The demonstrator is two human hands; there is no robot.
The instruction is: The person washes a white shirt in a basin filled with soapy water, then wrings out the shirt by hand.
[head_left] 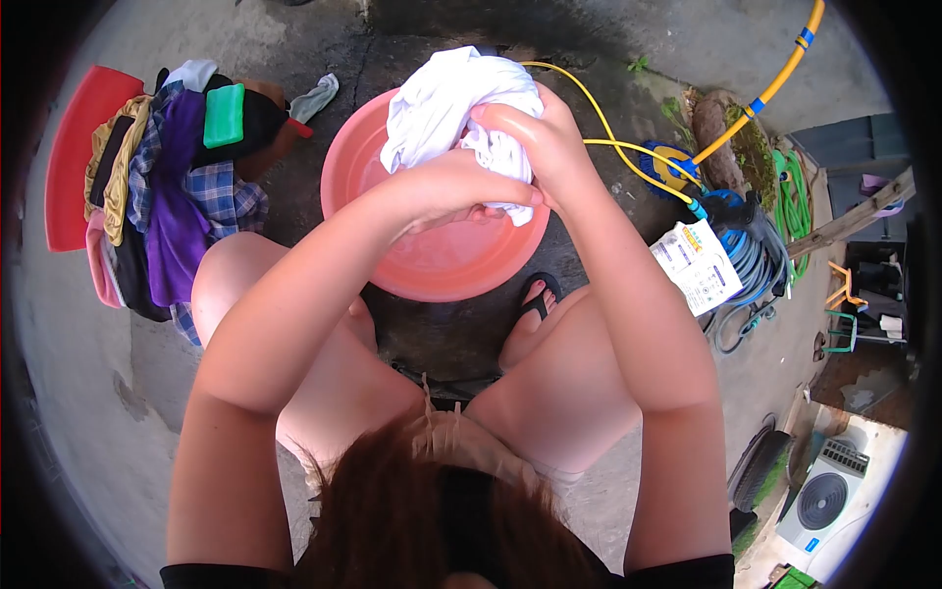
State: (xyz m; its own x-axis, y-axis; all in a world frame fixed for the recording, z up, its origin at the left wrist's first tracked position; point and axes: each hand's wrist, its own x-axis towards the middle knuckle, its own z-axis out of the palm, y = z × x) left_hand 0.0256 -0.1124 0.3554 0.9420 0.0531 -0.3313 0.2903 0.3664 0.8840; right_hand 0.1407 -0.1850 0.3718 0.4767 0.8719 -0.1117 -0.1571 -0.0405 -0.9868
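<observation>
A bunched white cloth (432, 113) is held above a round pink basin (343, 182), which stands on the ground between my feet. My left hand (471, 191) is closed on the lower part of the cloth, over the basin. On the cloth's right side my right hand (535, 128) grips it, thumb across the fabric. Both hands are close together near the basin's right half. Some of the basin's pink bottom shows below the cloth.
A red tub (74, 162) lies at the left beside piled clothes (177, 226) with a green bar (224, 115) on top. On the right are a yellow hose (751, 108), a blue hose coil (751, 245), a white printed sheet (697, 267) and a rock (721, 128).
</observation>
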